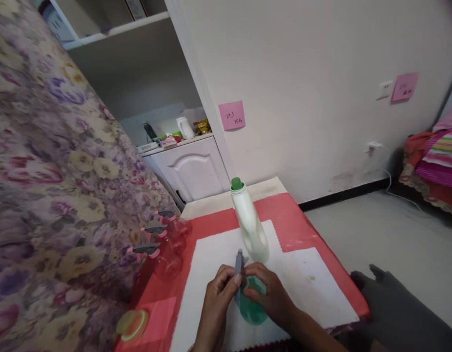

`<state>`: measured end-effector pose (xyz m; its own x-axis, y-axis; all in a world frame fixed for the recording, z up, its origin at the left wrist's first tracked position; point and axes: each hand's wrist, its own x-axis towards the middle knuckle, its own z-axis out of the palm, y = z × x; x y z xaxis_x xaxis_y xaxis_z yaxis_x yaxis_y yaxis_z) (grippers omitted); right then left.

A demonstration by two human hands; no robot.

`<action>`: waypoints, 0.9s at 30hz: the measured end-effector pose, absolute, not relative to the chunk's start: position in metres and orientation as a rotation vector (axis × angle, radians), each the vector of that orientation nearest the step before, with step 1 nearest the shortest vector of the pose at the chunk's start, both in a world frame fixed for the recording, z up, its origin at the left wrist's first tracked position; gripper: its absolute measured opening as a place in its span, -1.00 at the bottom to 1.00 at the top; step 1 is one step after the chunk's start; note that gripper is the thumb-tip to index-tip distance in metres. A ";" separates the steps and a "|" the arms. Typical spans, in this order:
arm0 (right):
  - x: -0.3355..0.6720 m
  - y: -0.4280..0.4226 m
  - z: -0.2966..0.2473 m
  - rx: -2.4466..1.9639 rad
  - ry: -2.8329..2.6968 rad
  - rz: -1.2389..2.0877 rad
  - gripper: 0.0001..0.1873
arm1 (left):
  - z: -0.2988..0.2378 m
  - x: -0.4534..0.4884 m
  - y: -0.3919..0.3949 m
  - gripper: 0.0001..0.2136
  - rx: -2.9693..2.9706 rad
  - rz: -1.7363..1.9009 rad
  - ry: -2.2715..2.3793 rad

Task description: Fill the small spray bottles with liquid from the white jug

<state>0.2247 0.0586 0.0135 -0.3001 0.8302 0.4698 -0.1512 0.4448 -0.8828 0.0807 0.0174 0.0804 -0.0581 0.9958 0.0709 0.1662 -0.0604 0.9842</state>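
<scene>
A spray bottle with a translucent green body (253, 310) and a grey trigger head (239, 264) stands on the white cloth in front of me. My left hand (217, 299) is closed on the grey head, thumb pressed against its side. Closed around the neck just below the head is my right hand (272, 297); its fingers partly hide the collar. Just beyond my hands, a tall pale bottle (250, 222) stands open-mouthed, with a green piece (236, 184) sticking out of its top.
Several clear pink spray bottles (167, 259) with grey triggers stand at the left beside a floral curtain (64, 176). A round yellow-green lid-like object (133, 325) lies near the front left. The white cloth (207, 264) covers part of the red tabletop (284, 215).
</scene>
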 end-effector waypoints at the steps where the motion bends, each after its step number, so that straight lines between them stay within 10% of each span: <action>1: 0.225 0.059 0.013 -0.608 -1.598 1.087 -0.76 | 0.081 0.079 0.017 -0.76 1.340 1.217 1.336; 27: 0.225 0.057 0.016 -0.623 -1.582 1.145 -0.82 | 0.073 0.094 0.012 -0.73 1.196 1.377 1.425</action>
<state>0.2255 0.0571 0.0163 -0.3264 0.8385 0.4364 -0.1528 0.4088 -0.8997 0.0938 0.0116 0.0729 -0.2291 0.9714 0.0623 0.0954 -0.0413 0.9946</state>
